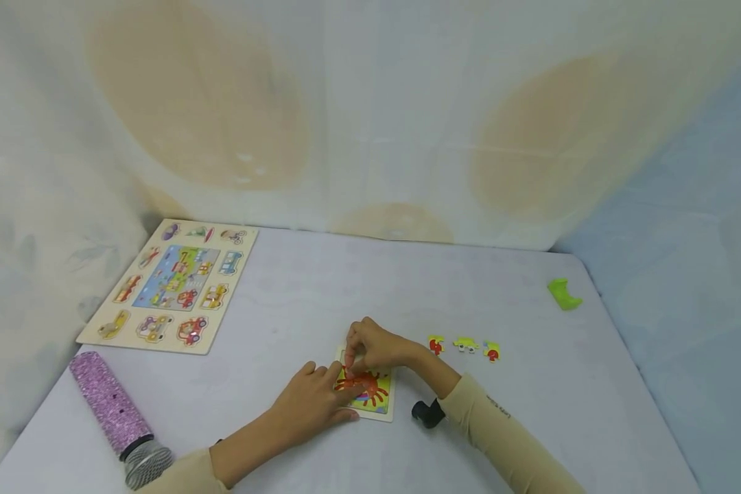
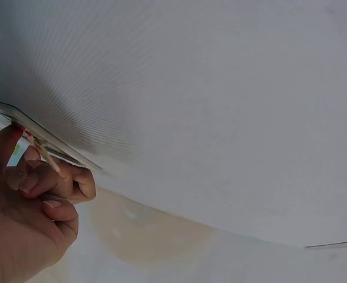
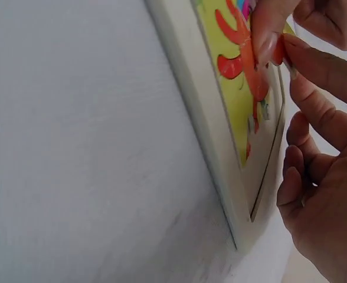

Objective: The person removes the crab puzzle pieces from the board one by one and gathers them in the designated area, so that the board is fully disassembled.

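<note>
A small jigsaw board (image 1: 381, 416) with a red crab on yellow lies in front of me. My left hand (image 1: 309, 405) is at its left side, with the index finger stretched out and pressing on the crab picture. Over the far part of the board, my right hand (image 1: 373, 345) pinches a puzzle piece (image 3: 278, 53) between thumb and index finger; most of it is hidden by the fingers. Bare wooden tray shows at one end in the right wrist view. To the right lie three loose puzzle pieces (image 1: 466, 344), yellow with red or white parts.
A large wooden vehicle puzzle (image 1: 222, 336) lies at the back left. Nearer on the left is a glittery pink microphone (image 1: 112, 405). A bright green curved piece (image 1: 563, 293) lies at the far right. Next to my right cuff is a small black object (image 1: 428, 414).
</note>
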### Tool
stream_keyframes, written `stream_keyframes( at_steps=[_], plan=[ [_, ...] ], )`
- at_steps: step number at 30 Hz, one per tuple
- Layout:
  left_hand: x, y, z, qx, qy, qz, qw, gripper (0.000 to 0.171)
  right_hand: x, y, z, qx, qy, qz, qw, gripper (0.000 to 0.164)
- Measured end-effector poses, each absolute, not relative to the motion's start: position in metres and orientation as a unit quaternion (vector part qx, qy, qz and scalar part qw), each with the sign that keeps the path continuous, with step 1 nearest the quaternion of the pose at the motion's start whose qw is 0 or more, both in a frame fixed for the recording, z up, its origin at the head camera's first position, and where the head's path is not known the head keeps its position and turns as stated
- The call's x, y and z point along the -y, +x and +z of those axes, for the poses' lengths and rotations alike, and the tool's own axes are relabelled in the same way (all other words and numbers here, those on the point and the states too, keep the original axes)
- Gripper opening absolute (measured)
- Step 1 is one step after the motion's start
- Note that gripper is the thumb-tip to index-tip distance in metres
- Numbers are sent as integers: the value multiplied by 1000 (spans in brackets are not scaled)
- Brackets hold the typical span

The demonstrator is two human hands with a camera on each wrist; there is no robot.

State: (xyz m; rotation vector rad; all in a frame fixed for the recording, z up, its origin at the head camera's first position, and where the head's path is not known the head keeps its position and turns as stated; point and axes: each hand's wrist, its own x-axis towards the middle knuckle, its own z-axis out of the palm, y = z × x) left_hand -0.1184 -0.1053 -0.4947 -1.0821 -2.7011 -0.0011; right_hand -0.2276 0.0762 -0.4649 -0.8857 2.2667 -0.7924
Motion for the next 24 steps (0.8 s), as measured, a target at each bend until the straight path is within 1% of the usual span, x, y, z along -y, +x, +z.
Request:
stream_keyframes(
  at_steps=[5, 7, 15, 19, 24],
  plan=[
    [105, -118, -493, 920, -372, 5, 122, 49, -76, -227, -463, -843, -339, -296, 294, 5],
    [105, -118, -493, 920, -372, 5, 127, 49, -76, -227, -463, -843, -341, -294, 295, 6],
    [106, -117, -498, 916, -370, 18, 156, 46, -83, -232, -457, -844, -359, -311, 250, 3],
    [105, -118, -499, 918, -366, 14, 154, 47, -106, -239, -445, -857, -330, -303, 256, 4],
    [106, -118, -498, 926, -349, -25, 140, 49, -148, -242, -432, -870, -292, -295, 268, 4]
  ],
)
